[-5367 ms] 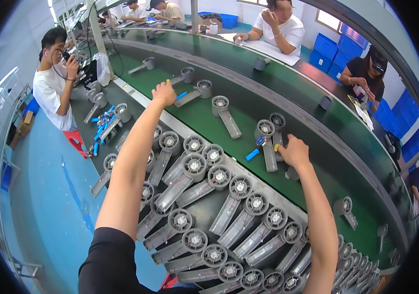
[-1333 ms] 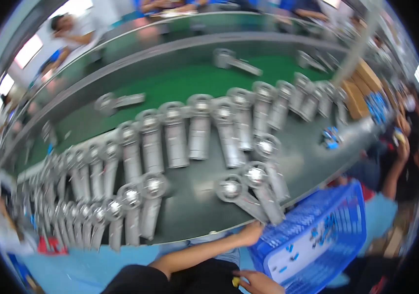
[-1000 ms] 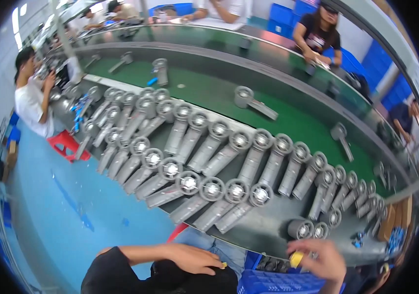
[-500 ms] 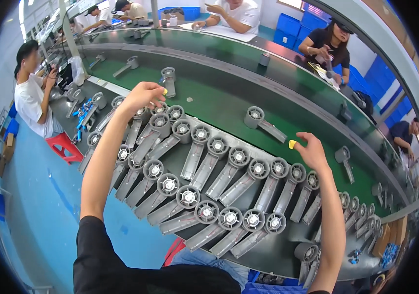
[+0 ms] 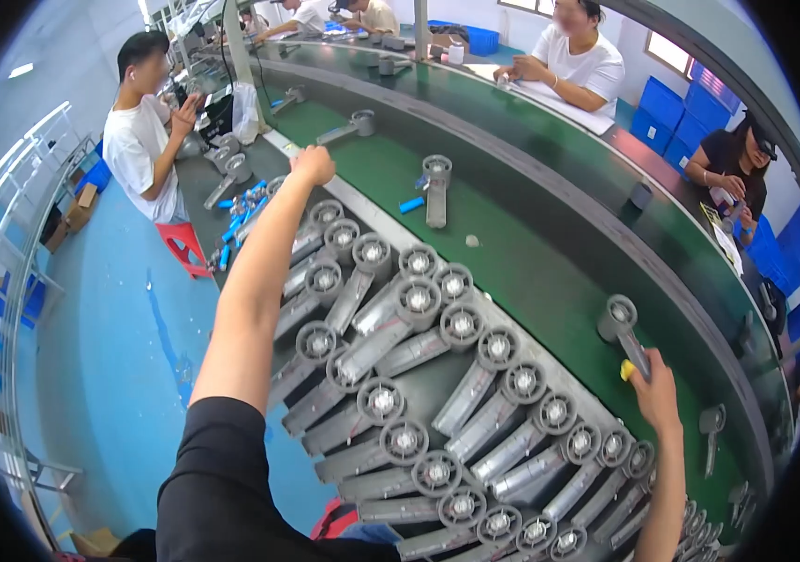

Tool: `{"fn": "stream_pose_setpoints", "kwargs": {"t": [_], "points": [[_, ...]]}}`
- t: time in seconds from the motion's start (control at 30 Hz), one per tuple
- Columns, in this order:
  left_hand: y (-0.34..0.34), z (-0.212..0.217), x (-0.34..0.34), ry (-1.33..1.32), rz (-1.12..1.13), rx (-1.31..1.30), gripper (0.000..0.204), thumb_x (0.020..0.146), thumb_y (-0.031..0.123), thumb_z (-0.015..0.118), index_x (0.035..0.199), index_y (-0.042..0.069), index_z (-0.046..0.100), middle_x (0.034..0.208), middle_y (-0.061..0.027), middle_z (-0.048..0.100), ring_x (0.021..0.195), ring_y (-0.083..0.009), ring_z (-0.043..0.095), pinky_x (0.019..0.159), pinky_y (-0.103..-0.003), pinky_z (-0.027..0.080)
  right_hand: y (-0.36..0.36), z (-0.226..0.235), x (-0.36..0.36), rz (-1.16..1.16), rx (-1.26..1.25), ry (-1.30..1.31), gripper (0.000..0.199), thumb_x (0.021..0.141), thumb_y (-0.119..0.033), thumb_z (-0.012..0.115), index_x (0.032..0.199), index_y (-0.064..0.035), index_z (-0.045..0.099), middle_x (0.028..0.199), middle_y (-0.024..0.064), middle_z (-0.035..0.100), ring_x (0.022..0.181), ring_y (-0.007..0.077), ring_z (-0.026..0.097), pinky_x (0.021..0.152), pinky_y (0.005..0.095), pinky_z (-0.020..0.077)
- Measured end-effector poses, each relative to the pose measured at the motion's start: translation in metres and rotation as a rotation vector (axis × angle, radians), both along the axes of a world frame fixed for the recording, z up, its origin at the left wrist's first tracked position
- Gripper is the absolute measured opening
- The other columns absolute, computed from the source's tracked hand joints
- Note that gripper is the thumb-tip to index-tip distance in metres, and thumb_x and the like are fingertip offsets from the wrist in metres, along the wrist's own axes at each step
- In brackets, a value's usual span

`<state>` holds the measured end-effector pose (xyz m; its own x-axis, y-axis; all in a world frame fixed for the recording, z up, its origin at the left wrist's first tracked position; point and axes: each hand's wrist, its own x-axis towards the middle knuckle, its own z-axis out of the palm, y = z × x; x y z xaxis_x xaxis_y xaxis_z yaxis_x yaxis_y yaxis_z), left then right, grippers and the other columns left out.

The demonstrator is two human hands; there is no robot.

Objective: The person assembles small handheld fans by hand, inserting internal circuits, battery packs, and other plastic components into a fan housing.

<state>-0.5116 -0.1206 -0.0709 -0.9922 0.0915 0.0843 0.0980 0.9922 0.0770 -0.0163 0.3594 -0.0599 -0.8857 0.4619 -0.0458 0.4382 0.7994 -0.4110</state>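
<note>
My right hand (image 5: 658,391) is closed round the handle end of a grey fan housing (image 5: 618,317) on the green belt, its round head pointing away from me. A yellow finger cover (image 5: 626,370) shows on that hand. My left hand (image 5: 314,166) reaches to the belt's near edge, close to the handle end of another grey fan housing (image 5: 361,122). Its fingers are turned away and hidden, so I cannot see whether it touches the handle. Between my arms, rows of grey fan housings (image 5: 436,473) with round ringed heads and open handles lie on the worktable.
The green conveyor belt (image 5: 531,272) curves past, carrying a fan housing (image 5: 435,178) beside a small blue piece (image 5: 411,204). Blue parts (image 5: 241,215) lie left of my forearm. A person in white (image 5: 142,140) sits on a red stool (image 5: 182,245); others work across the belt.
My view has swung left. My right hand has gone from empty beside the fan housing to closed on its handle. My left hand has moved left and farther out along the belt's edge.
</note>
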Motion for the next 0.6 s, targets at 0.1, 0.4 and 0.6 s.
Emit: {"fn": "stream_pose_setpoints", "kwargs": {"t": [0.1, 0.4, 0.6], "points": [[-0.019, -0.034, -0.051, 0.078, 0.057, 0.005, 0.059, 0.091, 0.03, 0.054, 0.142, 0.005, 0.039, 0.146, -0.0178, 0.039, 0.135, -0.0371, 0.038, 0.107, -0.058, 0.032, 0.033, -0.03, 0.018, -0.043, -0.052, 0.034, 0.032, 0.086, -0.016, 0.061, 0.113, -0.0024, 0.051, 0.075, 0.0176, 0.061, 0.062, 0.0358, 0.059, 0.059, 0.0417, 0.0458], [0.023, -0.047, -0.108, 0.222, -0.229, 0.151, 0.044, 0.095, 0.038, 0.05, 0.115, 0.0, 0.059, 0.121, -0.0269, 0.058, 0.113, -0.0432, 0.055, 0.093, -0.054, 0.044, -0.004, -0.018, 0.004, -0.313, -0.501, 0.066, 0.022, 0.091, -0.015, 0.057, 0.108, -0.0039, 0.049, 0.067, 0.0018, 0.054, 0.046, 0.0067, 0.045, 0.042, 0.0227, 0.0354], [0.113, 0.03, 0.005, 0.226, -0.633, 0.401, 0.044, 0.096, 0.038, 0.051, 0.097, -0.003, 0.066, 0.089, -0.0241, 0.067, 0.088, -0.0448, 0.062, 0.079, -0.048, 0.049, -0.006, -0.026, 0.027, -0.333, -0.346, 0.371, 0.029, 0.088, -0.012, 0.056, 0.115, -0.002, 0.054, 0.077, -0.0036, 0.05, 0.059, 0.0023, 0.041, 0.049, 0.022, 0.0289]]}}
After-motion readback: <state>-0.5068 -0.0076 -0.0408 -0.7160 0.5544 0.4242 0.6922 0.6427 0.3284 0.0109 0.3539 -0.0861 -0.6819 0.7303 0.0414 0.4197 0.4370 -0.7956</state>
